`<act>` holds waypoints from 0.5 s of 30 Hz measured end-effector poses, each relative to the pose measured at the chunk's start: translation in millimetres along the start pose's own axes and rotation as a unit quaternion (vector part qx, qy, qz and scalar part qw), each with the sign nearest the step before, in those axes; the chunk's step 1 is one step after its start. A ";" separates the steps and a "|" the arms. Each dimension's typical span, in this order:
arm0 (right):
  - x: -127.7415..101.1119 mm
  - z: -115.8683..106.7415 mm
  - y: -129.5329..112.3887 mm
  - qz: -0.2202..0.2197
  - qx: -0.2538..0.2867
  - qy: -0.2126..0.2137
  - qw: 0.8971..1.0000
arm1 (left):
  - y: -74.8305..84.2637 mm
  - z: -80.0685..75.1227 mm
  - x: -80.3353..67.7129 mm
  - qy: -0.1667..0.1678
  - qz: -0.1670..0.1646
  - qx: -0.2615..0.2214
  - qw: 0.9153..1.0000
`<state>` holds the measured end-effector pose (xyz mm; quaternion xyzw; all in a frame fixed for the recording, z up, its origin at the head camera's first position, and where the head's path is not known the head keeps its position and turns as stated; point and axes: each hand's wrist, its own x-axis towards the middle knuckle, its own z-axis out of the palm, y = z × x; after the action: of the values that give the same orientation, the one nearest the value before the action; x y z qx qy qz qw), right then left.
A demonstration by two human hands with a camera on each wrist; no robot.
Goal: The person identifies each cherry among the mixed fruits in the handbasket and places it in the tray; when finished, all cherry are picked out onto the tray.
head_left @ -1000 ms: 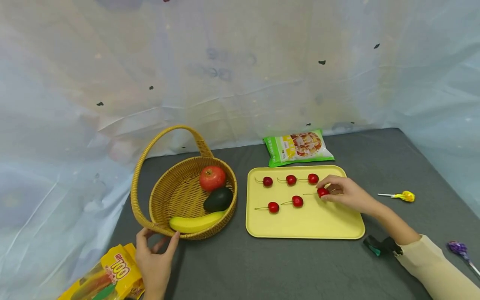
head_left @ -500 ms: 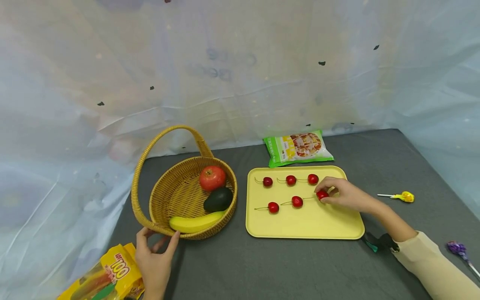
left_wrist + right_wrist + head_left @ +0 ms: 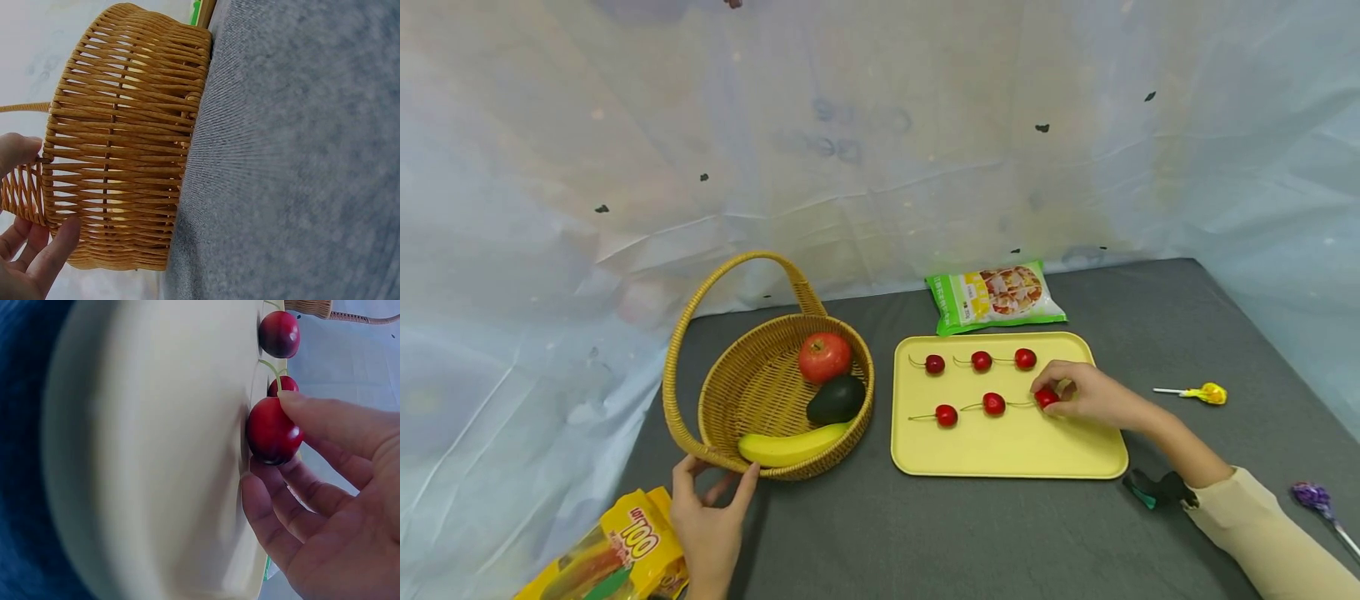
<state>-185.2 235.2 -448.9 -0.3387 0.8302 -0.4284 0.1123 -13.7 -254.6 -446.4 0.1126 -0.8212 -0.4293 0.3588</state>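
My right hand (image 3: 1090, 397) pinches a red cherry (image 3: 272, 432) between thumb and fingers, low over the yellow tray (image 3: 1000, 454). In the right wrist view the thumb lies near the cherry's stem and the other fingers are curled beneath. Several more stemmed cherries lie on the tray in two rows, among them a cherry (image 3: 993, 405) just left of the held one. My left hand (image 3: 709, 525) holds the wicker basket (image 3: 125, 137) at its near rim, thumb and fingers on either side of the handle's base. Inside the basket are a banana (image 3: 793, 447), an avocado (image 3: 837, 400) and a red pomegranate (image 3: 825, 357).
A green food packet (image 3: 996, 297) lies behind the tray. To the right are a yellow lollipop (image 3: 1210, 393) and a purple lollipop (image 3: 1312, 497). A yellow package (image 3: 625, 542) sits beside my left hand. Plastic sheeting (image 3: 880, 150) hangs behind the grey table.
My right hand has shifted the cherry slightly left, then a little down and back to the right, in line with the front row. The left hand and basket have stayed still.
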 end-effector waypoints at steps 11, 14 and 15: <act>-0.1 0.4 -0.3 0.026 -0.007 -0.003 1.000 | 2.7 0.1 -0.5 0.003 -0.001 0.002 1.000; -0.9 0.5 -1.4 0.025 -0.006 0.003 1.000 | 3.9 1.2 -1.2 0.009 -0.004 0.017 1.000; -1.5 0.7 -2.4 0.023 -0.009 0.008 1.000 | 5.3 2.1 -1.5 0.013 -0.003 0.026 1.000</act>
<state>-182.6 234.8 -447.7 -0.3169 0.8424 -0.4210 0.1128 -13.4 -249.3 -443.8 0.1303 -0.8270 -0.4073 0.3648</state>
